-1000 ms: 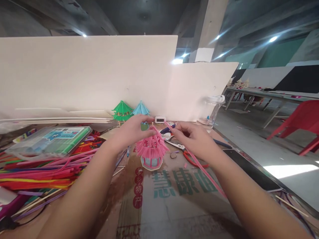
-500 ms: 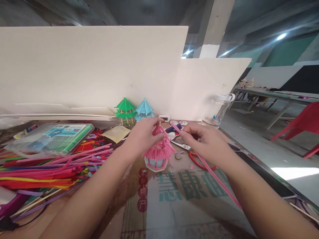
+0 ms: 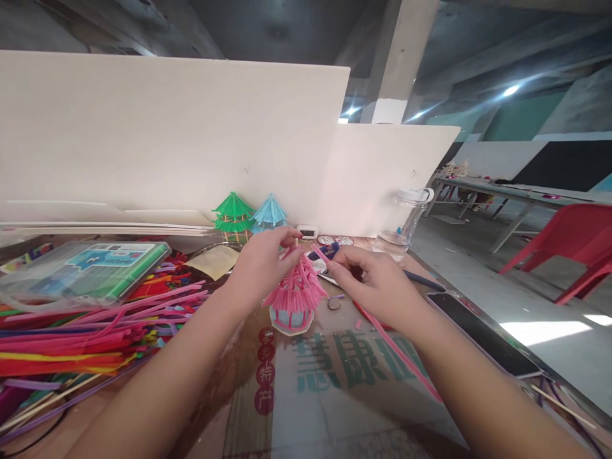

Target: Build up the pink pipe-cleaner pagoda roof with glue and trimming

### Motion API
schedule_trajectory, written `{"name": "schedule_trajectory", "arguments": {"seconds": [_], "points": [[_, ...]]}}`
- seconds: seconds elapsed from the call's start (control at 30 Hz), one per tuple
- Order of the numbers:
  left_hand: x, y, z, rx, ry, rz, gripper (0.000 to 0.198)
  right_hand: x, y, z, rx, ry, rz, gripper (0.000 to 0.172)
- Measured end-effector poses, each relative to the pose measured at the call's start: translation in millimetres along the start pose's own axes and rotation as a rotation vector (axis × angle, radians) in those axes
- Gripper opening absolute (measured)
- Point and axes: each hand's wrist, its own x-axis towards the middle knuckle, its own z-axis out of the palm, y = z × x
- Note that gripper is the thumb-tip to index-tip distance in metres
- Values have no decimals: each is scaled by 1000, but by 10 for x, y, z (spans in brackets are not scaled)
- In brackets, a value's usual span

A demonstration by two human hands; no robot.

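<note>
Two bare hands are held over the table. By the right hand, a pink pipe cleaner is pinched between thumb and fingers; its long axis is slanted from far left to near right, the short tip being pointed toward the peak of a pink pavilion model. That model is stood upright mid-table, just left of the tip and apart from it. Its peak is nearer the left hand, whose fingers are curled around it; whether it is gripped cannot be told. Along the far edge, green and blue models are set before a white panel. Toward the left edge, loose pipe cleaners are heaped below a clear case. By the right edge, a black slab is laid; beyond, a red chair is seen on the floor.
</note>
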Motion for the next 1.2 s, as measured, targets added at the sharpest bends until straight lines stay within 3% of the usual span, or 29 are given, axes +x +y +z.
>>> {"name": "schedule_trajectory", "arguments": {"seconds": [0.43, 0.63, 1.2], "points": [[3, -13, -179, -95, -38, -11, 33, 5, 8, 29, 14, -33, 18, 27], [4, -3, -140, -62, -67, -1, 18, 7, 10, 60, 0, -44, 14, 25], [20, -73, -153, -159, -50, -96, 23, 16, 28, 57, -17, -21, 14, 25]]}}
